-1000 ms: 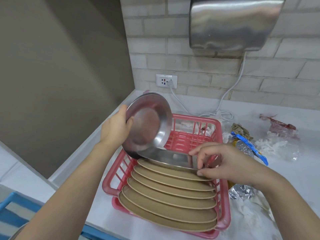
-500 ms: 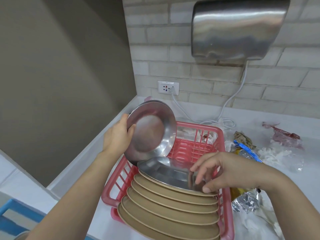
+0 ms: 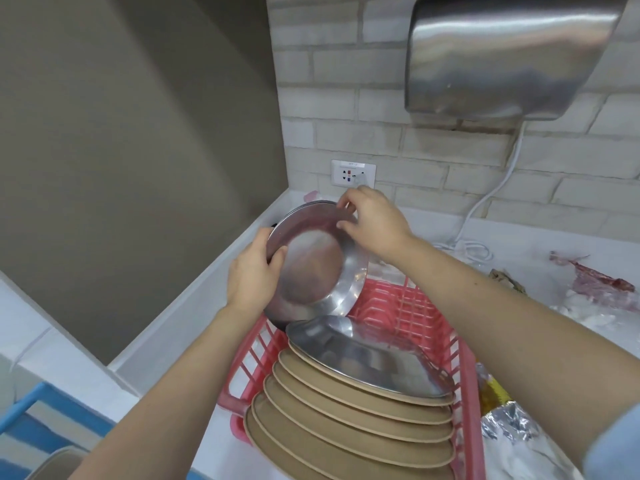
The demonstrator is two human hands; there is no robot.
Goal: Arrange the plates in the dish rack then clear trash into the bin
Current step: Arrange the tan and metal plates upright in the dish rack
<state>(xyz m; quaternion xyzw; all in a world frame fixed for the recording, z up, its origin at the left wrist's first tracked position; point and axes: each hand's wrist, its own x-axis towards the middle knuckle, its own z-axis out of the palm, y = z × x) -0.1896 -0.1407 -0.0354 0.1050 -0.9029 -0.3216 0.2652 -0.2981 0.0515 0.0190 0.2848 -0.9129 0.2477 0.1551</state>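
While we look down over a white countertop (image 3: pixel 519 244) set into a corner, a plain grey-brown wall runs off beyond our left hand (image 3: pixel 254 277) and a pale brick wall rises behind both hands, carrying a white wall socket (image 3: pixel 353 173) just above our right hand (image 3: pixel 372 220) and a brushed-steel hand dryer (image 3: pixel 512 57) higher up on the right-hand side, its white cord (image 3: pixel 485 199) trailing down to the counter. Our left hand grips the left edge of a stack of round stainless-steel plates (image 3: pixel 311 268), thumb on the front face and fingers behind, while our right hand pinches the top rim of the front plate between thumb and fingertips. That stack stands nearly upright, tilted, its hollow face turned toward us and to the right, above the far end of a pink plastic dish rack (image 3: pixel 415 306) that lies below and between our forearms. Another steel plate (image 3: pixel 370 358) leans in the rack beneath our hands, face tilted up and away from us, resting against a row of round tan plates (image 3: pixel 346 420) stood on edge, one behind the other, along the rack's length toward us. Past our right forearm lie crumpled silver foil (image 3: pixel 509 424), a red-tinted clear plastic wrapper (image 3: pixel 602 282) and white tissue scraps (image 3: pixel 585 306). Near our left elbow we see a blue-framed object (image 3: pixel 31 407) we cannot identify.
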